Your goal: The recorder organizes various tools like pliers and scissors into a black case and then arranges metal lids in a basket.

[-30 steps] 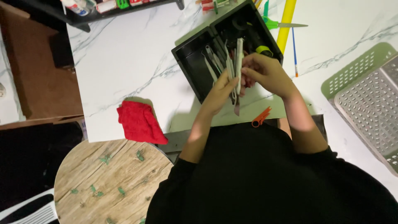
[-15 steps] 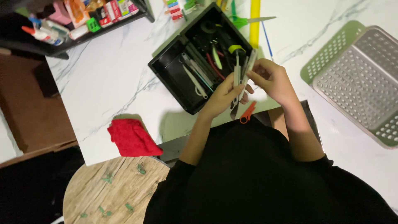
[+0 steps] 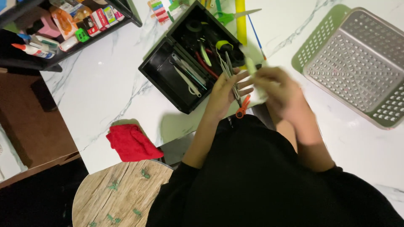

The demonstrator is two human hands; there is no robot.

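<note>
Left hand, fingers curled, grips grey metal scissors with orange handles; blurred right hand pinches a pale green stick above the black compartmented plastic tray.

White marble table w/ black organizer tray, red cloth, green perforated tray, green scissors.

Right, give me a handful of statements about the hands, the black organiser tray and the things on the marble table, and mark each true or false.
1. The left hand grips a bundle of slim metal tools. True.
2. The red cloth lies inside the black organiser tray. False: it lies on the white marble table, near its edge.
3. The right hand rests on the perforated metal tray. False: it is apart from it, beside the left hand.
4. Green-handled scissors lie beyond the organiser. True.
</note>
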